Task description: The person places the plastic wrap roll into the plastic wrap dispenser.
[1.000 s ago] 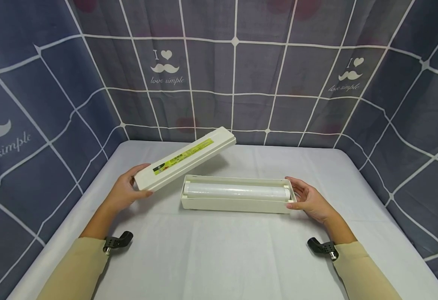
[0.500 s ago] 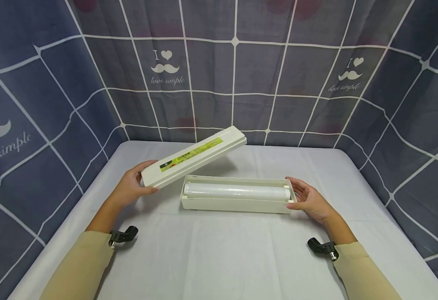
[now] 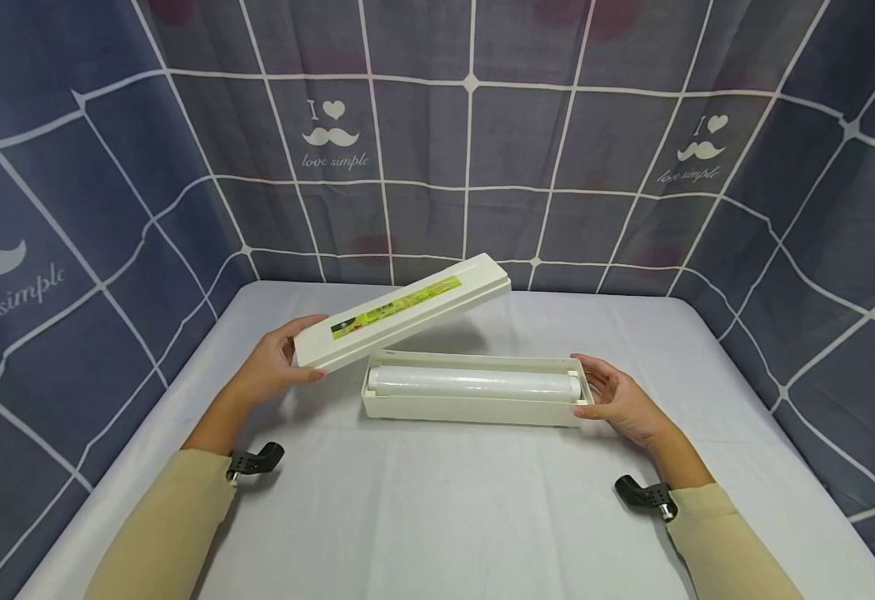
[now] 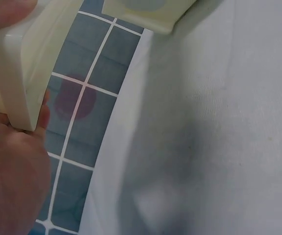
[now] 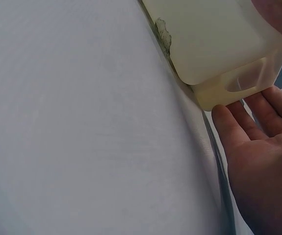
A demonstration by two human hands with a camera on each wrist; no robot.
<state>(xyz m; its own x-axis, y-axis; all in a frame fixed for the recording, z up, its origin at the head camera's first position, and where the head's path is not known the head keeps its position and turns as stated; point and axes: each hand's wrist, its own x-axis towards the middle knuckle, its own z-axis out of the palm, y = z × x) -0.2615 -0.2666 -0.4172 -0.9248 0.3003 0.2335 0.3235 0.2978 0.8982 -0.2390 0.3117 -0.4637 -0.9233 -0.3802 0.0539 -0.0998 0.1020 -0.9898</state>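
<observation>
In the head view my left hand (image 3: pixel 276 362) grips the left end of a long white lid (image 3: pixel 407 318) with a yellow-green label. The lid is raised and slanted, its far right end higher and further back. Beside and below it, the open cling film box (image 3: pixel 475 412) sits on the table with a roll of cling film (image 3: pixel 475 384) inside. My right hand (image 3: pixel 621 402) holds the box's right end, thumb at the front corner and fingers around the back. The left wrist view shows the lid's end (image 4: pixel 18 83) in the hand; the right wrist view shows the box end (image 5: pixel 214 44).
A white cloth (image 3: pixel 452 508) covers the table. A dark checked curtain (image 3: pixel 422 133) hangs behind and along both sides. Black wrist mounts (image 3: pixel 257 459) sit on both forearms.
My left hand has carried the lid to the right and slightly back, so it now overlaps the rear left of the box in view. The right hand and box stay put.
</observation>
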